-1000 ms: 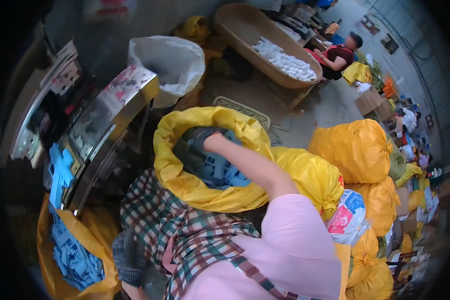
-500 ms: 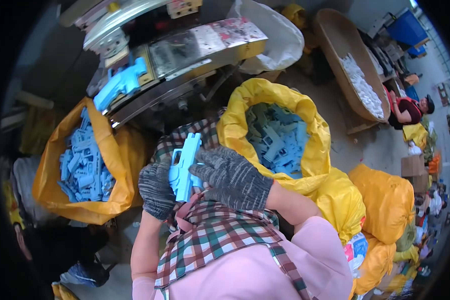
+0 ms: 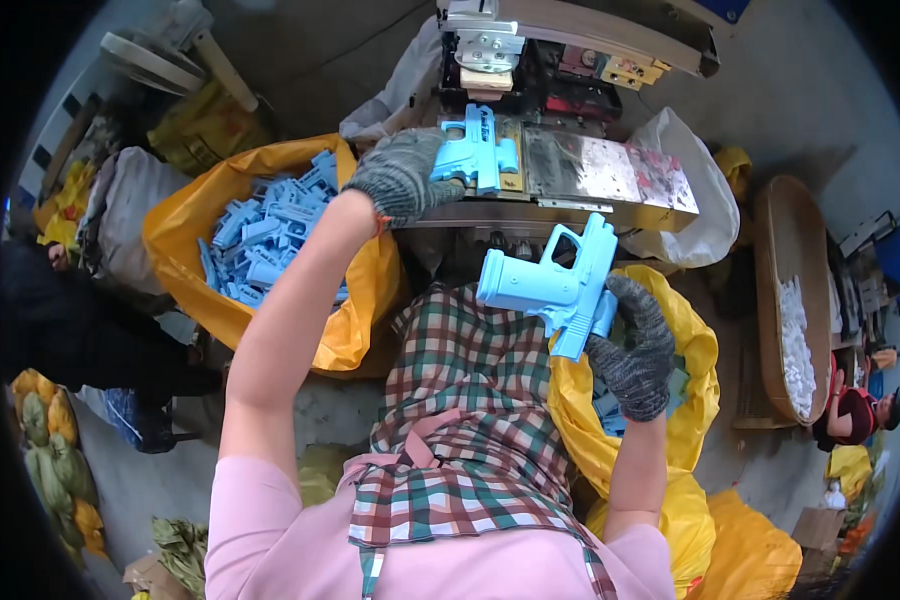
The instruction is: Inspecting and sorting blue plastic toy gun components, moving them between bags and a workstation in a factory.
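Observation:
My left hand [image 3: 402, 178], in a grey knitted glove, closes round the grip of a light-blue toy pistol [image 3: 480, 150] at the machine's fixture. Black print shows on that pistol's slide. Over the right-hand yellow sack, my right hand [image 3: 634, 350], gloved alike, holds a second light-blue toy pistol [image 3: 560, 282]; its grip points left and its slide is tilted. The fixture [image 3: 511, 178] under the left pistol is brass-coloured and partly covered by it.
Left of me, an orange-yellow sack [image 3: 335, 345] holds many blue toy pistols. The yellow sack [image 3: 705, 400] at my right also has blue pieces inside. Ahead stands a printing machine [image 3: 580, 165] with a metal bed. A long basket [image 3: 770, 260] with white pieces and a seated person [image 3: 855, 415] are farther right.
My view has turned left. My left hand has gone from the held pistol to the one on the machine, which now bears black print. My right hand has carried its pistol rightward.

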`<state>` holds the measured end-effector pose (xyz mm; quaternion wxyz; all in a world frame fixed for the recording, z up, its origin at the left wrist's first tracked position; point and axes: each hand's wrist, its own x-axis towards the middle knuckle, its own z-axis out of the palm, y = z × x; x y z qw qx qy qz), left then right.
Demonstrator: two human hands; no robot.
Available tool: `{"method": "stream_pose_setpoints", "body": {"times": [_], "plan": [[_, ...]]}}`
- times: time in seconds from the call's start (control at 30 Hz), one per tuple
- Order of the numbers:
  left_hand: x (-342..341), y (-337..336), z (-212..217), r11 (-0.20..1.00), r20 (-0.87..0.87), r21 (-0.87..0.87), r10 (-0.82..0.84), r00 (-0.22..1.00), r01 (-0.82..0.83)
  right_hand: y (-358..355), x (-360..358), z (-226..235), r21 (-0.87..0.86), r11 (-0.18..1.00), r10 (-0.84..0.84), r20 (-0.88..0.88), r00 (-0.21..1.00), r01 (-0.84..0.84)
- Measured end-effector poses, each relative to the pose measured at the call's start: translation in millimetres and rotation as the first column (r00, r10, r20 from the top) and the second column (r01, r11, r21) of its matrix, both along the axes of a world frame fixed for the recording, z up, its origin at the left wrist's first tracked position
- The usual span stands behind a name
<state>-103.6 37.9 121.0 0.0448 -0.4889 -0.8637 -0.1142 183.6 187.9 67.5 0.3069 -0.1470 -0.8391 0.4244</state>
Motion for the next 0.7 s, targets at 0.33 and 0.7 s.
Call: {"method": "stream_pose_setpoints", "body": {"times": [0.33,0.7], "plan": [[10,-111,-47,0.935,-0.512,0.065,0.332,0.792,-0.35,36,-116,32,0.17,0.932,0.324,0.014,0.946,-0.321],[52,-152,-32,0.924,-0.364,-0.036,0.343,0.866,-0.381,49,-133,18,0.496,0.851,0.235,-0.064,0.97,-0.173]]}}
